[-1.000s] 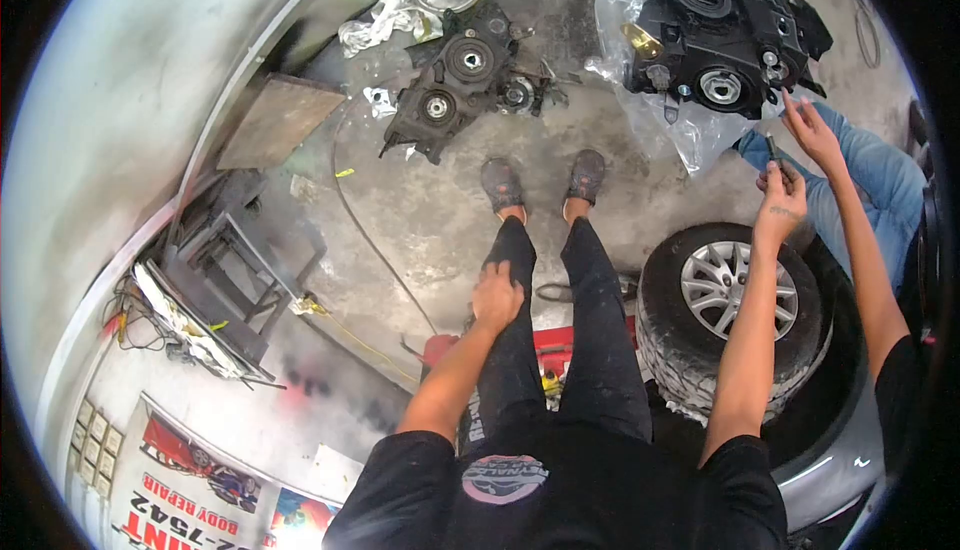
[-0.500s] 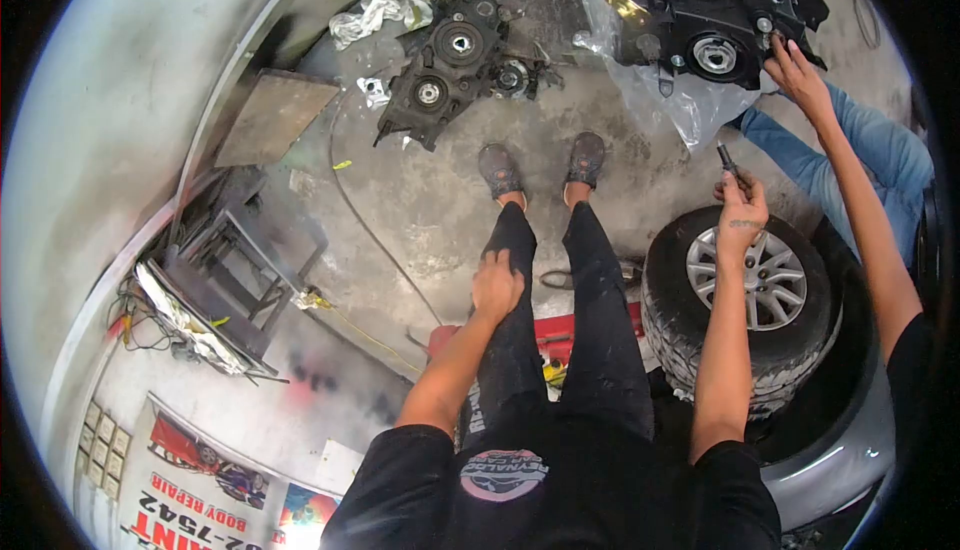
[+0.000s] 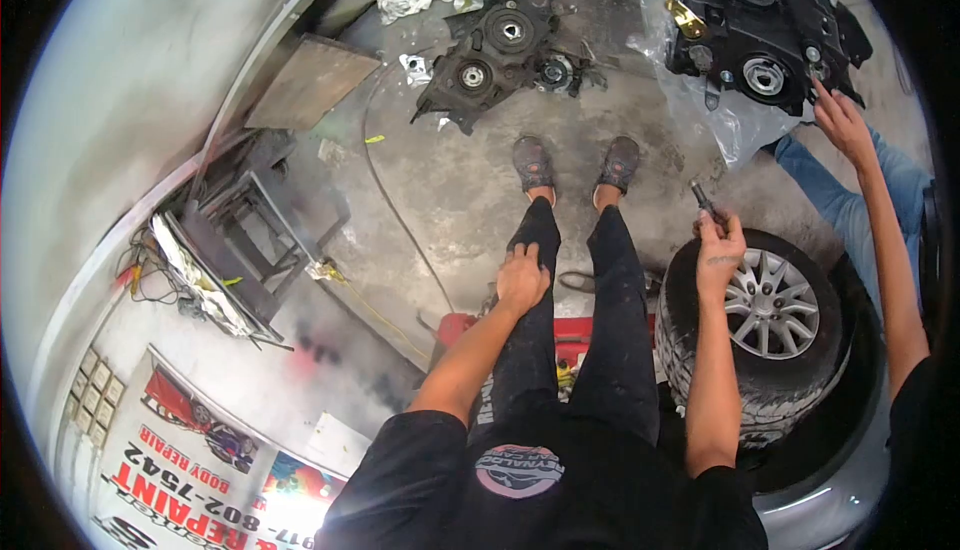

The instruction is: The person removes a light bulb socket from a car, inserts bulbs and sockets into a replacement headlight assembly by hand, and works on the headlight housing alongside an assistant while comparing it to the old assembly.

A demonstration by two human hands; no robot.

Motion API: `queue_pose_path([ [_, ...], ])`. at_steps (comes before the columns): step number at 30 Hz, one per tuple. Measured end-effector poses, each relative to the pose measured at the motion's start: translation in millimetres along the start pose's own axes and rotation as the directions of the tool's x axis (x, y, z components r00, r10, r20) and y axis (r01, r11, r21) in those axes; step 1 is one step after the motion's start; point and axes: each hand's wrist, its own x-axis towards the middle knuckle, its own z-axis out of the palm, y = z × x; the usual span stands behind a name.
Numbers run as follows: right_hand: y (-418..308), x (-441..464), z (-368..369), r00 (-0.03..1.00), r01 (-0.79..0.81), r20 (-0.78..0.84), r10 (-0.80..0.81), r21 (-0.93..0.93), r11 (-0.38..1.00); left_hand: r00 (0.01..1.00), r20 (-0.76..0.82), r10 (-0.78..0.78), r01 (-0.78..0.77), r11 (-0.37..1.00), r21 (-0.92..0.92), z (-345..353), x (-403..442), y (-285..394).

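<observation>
My left hand point(image 3: 523, 278) rests on my left thigh just above the knee, fingers laid over the dark trousers and holding nothing. In my right hand point(image 3: 721, 253), a short, dark rod-shaped piece point(image 3: 704, 199) is pinched between thumb and fingers. It points up and to the left; its exact kind is unclear. Beside and partly behind that hand lies a wheel with a tire point(image 3: 772, 305). Farther off, a black headlight housing point(image 3: 775, 35) lies on clear plastic sheeting point(image 3: 735, 135), and a co-worker's hand point(image 3: 842, 122) touches its lower right part.
Another dusty headlight housing point(image 3: 487, 55) lies on the concrete floor ahead. A hose point(image 3: 385, 185) runs along the floor. To the left are a dark metal stand point(image 3: 250, 235) and a flat board point(image 3: 315, 82). Behind my legs sits a red object point(image 3: 590, 330). The co-worker's jeans point(image 3: 885, 185) show at right.
The view has turned, shifting the floor items rightward. My right hand has moved left relative to the wheel, still pinching the dark piece. My left hand remains on my thigh.
</observation>
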Motion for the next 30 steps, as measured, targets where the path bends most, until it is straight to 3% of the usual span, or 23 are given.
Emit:
queue_pose_path([
  [10,-1.9,-33.9,26.0,0.986,-0.075,0.146,0.079,-0.035,0.997,0.998,-0.059,0.004,-0.005,1.0,-0.014,7.0,-2.1,-6.7],
  [22,6.1,-53.3,40.5,0.981,0.05,0.191,-0.023,-0.133,0.99,0.997,-0.074,0.023,-0.024,0.999,-0.022,5.8,0.3,-9.4],
  [26,-14.5,-61.3,44.7,0.977,-0.035,0.204,0.06,-0.122,0.992,0.997,-0.075,0.03,-0.032,0.999,-0.036,3.2,-3.8,-10.7],
  [30,-10.0,-61.3,44.6,0.98,0.046,0.198,-0.015,-0.153,0.987,0.996,-0.075,0.045,-0.048,0.998,-0.039,4.5,-1.2,-11.8],
])
